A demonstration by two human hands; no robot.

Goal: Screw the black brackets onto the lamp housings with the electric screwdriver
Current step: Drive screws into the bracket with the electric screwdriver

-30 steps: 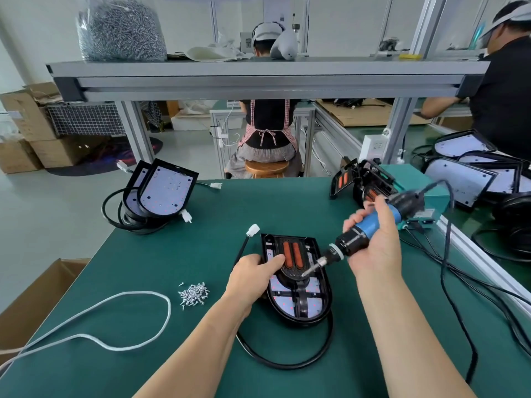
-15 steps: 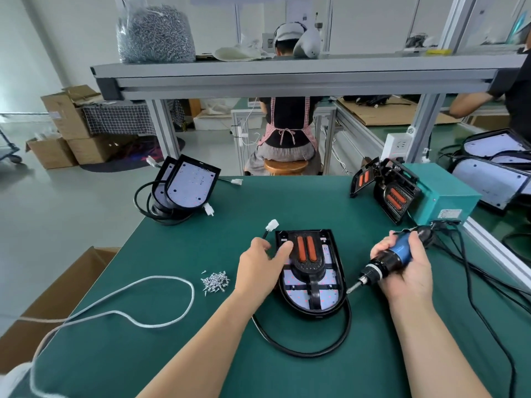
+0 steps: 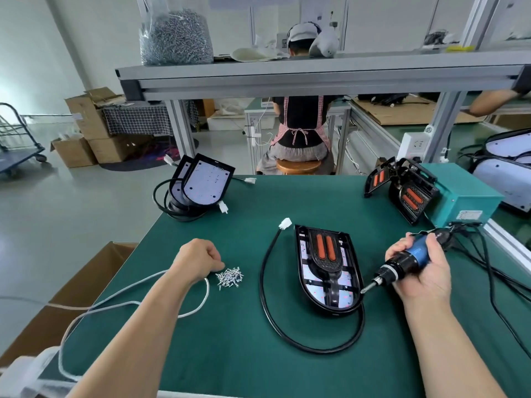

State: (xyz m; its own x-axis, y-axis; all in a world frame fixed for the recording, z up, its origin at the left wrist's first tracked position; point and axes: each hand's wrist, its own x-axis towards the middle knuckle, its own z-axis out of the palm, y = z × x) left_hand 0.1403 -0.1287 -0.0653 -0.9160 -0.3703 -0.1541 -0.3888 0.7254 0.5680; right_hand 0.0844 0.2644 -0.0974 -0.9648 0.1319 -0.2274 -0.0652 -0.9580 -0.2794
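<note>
A black, D-shaped lamp housing point(image 3: 329, 271) is laid flat near the middle of the green-covered table point(image 3: 258, 354), its rounded end turned toward the near edge. A black plastic bracket with two orange strips point(image 3: 326, 251) is seated on top of it, over the white LED board. A black round cable point(image 3: 287, 326) is looped from the housing's near end around its left side, ending in a small white connector point(image 3: 285, 224).

The blue-and-black electric screwdriver point(image 3: 408, 261) is gripped in the right hand point(image 3: 422, 271), fingers wrapped around its barrel; its bit is pointed down and left, with the tip just at the housing's right rim. Whether a screw is carried on the bit cannot be told.

The left hand point(image 3: 198, 261) is placed toward the left edge of the table, fingers curled inward and the fingertips drawn together at a small heap of silver screws point(image 3: 230, 277). Whether a screw is pinched cannot be told. A white cord point(image 3: 129, 304) is trailed under the left forearm.

Near the far left corner, two more black lamp housings with white boards point(image 3: 201, 185) are propped against each other. At the far right edge, spare black brackets point(image 3: 402, 191) are leaned against a teal metal box point(image 3: 462, 199).
</note>
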